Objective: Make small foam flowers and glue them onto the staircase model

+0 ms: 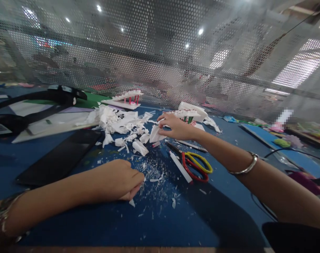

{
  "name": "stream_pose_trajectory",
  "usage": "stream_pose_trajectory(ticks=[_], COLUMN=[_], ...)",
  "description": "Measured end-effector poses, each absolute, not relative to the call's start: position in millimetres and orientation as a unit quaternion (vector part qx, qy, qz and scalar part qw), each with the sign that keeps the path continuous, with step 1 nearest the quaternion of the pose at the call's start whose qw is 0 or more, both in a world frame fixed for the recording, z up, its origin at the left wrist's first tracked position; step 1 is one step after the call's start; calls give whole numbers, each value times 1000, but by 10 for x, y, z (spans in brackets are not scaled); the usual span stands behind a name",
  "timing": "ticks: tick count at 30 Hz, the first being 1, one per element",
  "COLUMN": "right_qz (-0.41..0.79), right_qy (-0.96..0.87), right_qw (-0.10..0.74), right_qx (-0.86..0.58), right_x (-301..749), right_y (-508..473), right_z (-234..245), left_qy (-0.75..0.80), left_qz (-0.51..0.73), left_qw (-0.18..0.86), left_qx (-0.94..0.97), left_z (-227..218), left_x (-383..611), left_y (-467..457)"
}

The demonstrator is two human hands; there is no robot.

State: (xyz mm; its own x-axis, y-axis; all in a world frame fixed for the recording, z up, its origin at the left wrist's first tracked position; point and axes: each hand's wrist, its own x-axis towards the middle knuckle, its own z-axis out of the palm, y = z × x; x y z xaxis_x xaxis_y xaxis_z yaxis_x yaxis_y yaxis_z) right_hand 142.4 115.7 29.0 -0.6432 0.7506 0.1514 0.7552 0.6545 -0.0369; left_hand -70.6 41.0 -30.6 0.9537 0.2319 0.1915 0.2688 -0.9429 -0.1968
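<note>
My left hand point(123, 181) rests on the blue table in a fist, knuckles toward the middle; whatever the curled fingers may hold is hidden. Small white crumbs point(154, 172) are strewn beside it. Farther off, my right hand point(175, 127) pinches a crumpled white paper piece point(155, 134) between thumb and fingers. To its left spreads a heap of torn white paper point(112, 119). Just under the right forearm lie scissors point(194, 165) with one red and one yellow handle. A white marker point(180, 167) touches them, and a pink cap point(156, 144) sits near the paper.
A black flat case point(61, 156) lies at left, near a black headset-like strap point(38, 100). Small white models with red posts point(128, 99) and green posts point(187, 115) stand at the back, before a perforated metal screen point(154, 52). Blue boards point(283, 147) and cables lie right.
</note>
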Motion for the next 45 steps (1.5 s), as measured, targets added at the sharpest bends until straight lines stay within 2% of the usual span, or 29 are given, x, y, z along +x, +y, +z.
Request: stream_pose_trajectory(ticks=[10,20,24,32,37,45], right_qz=[-53,-71,-91,-164,-174,-171], right_qy=[-879,-870,-855,-758,-750,-765], right_qw=[185,252,283,412,429,404], right_qx=[-436,-417,-426,-478,-471,-471], right_x=[1658,1794,1875,2005,2037,2044], right_y=[910,468,351,247,255,220], right_z=[482,489,475,344,212,123], left_qy=[-95,-65,-53,-14,21,-36], left_qz=[-42,33,12,-27,-44,-53], left_qw=[143,78,113,144,170,141], left_qx=[-984,-994,-992,-989,-984,-988], left_z=[-196,-6,-53,-50,-84,-125], left_x=[-532,33,170,269,332,388], left_y=[217,103,151,170,202,395])
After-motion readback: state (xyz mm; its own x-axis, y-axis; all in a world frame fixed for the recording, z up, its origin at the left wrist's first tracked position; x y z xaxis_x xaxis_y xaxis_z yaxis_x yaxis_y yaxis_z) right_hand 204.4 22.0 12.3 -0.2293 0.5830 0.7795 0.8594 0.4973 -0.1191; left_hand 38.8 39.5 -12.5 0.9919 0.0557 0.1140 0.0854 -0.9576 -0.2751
